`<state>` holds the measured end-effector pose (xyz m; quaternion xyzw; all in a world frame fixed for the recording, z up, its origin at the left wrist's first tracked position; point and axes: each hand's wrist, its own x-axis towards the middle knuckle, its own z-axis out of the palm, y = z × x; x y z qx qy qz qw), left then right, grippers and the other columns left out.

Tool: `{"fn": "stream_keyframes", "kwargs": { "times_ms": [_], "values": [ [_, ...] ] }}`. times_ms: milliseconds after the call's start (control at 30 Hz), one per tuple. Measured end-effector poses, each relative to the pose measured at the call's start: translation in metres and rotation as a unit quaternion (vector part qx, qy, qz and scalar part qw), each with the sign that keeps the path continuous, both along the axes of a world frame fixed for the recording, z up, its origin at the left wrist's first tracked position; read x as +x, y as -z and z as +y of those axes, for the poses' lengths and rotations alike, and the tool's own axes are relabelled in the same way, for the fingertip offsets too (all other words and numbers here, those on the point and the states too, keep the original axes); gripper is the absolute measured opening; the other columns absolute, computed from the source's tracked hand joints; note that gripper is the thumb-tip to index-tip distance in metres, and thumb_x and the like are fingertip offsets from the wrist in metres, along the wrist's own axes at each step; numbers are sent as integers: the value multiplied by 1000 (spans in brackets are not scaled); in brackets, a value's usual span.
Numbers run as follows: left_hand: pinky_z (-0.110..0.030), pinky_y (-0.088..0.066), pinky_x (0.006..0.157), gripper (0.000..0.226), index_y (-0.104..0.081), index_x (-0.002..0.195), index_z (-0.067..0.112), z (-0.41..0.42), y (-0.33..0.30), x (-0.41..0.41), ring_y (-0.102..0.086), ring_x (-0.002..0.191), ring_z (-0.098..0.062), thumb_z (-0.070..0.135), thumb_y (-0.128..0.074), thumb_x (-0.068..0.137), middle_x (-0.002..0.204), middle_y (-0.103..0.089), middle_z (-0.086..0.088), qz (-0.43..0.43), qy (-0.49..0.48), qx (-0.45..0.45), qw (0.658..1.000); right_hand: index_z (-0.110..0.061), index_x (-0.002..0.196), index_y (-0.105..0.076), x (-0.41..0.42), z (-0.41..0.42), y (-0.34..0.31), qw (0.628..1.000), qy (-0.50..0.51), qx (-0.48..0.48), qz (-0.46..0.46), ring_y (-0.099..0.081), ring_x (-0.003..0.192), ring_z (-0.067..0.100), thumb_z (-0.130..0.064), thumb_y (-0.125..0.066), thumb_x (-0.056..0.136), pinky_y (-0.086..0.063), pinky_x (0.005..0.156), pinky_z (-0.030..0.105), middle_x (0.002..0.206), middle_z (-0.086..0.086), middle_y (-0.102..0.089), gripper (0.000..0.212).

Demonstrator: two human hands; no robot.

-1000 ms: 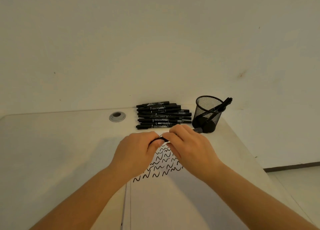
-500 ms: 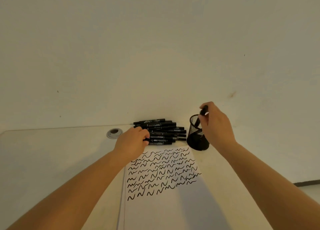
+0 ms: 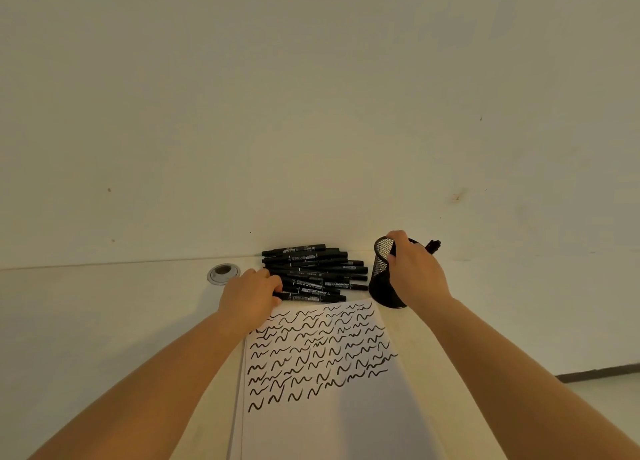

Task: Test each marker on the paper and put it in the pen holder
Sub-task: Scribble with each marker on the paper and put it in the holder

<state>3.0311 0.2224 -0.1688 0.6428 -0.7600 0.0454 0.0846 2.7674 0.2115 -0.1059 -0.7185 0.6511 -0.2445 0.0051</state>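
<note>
Paper (image 3: 346,407): nearest, on the counter (image 3: 104,321); squiggles fill its far half, the near half is bare.
Left hand (image 3: 249,295): fingers pinching the nearest marker's (image 3: 311,297) left end; lift it clear so the pile (image 3: 311,269) is not dragged.
Right hand (image 3: 415,272): over the holder (image 3: 382,276); grip hidden, cannot tell; a marker end (image 3: 433,245) shows beyond it.
Around: grommet (image 3: 223,272) left of the pile; wall (image 3: 311,96) behind; nothing blocks the way.

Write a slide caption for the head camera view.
Right hand at mesh pen holder; left hand reaches the marker pile above scribbled paper.
</note>
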Motion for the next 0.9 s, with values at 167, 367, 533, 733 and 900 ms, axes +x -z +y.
{"fn": "stream_keyframes", "kwargs": {
  "times_ms": [167, 367, 533, 733, 900],
  "values": [
    [-29, -41, 73, 26, -53, 113, 24, -1, 4, 3, -50, 99, -15, 37, -47, 91, 112, -55, 3, -1, 7, -11, 1000, -16, 124, -39, 2, 1, 0, 1000, -1, 7, -11, -49, 77, 25, -10, -44, 92, -37, 56, 31, 102, 14, -59, 33],
    [-27, -39, 74, 26, -52, 114, 21, 4, 1, 5, -51, 99, -14, 35, -43, 94, 113, -56, 3, -4, 9, -51, 999, -7, 126, -47, 2, 18, -10, 991, -23, -131, -12, -43, 112, 31, -11, -52, 88, -37, 91, 35, 119, 12, -55, 39],
    [-27, -44, 69, 18, -53, 106, 19, 31, -21, -8, -53, 86, -12, 30, -48, 92, 104, -56, 4, 191, -12, -96, 977, -14, 106, -57, 12, 60, -10, 968, -94, -184, -139, -50, 81, 12, -10, -54, 87, -33, 67, 18, 88, -3, -59, 20],
    [-24, -48, 78, 13, -53, 87, 36, 88, -37, -49, -60, 82, -6, 22, -53, 89, 84, -63, 9, 493, 72, 81, 863, -31, 94, -59, 35, 105, 12, 921, -161, 65, -350, -56, 64, -2, -30, -48, 92, -44, 59, 11, 73, -9, -62, 12],
    [-16, -43, 70, 14, -59, 89, 35, 121, -26, -63, -58, 73, 5, 21, -54, 89, 77, -63, 15, 484, 121, 154, 853, -27, 84, -64, 48, 131, 28, 877, -188, 114, -428, -51, 56, -1, -27, -46, 93, -42, 56, 14, 57, -16, -58, 20]
  ]
}}
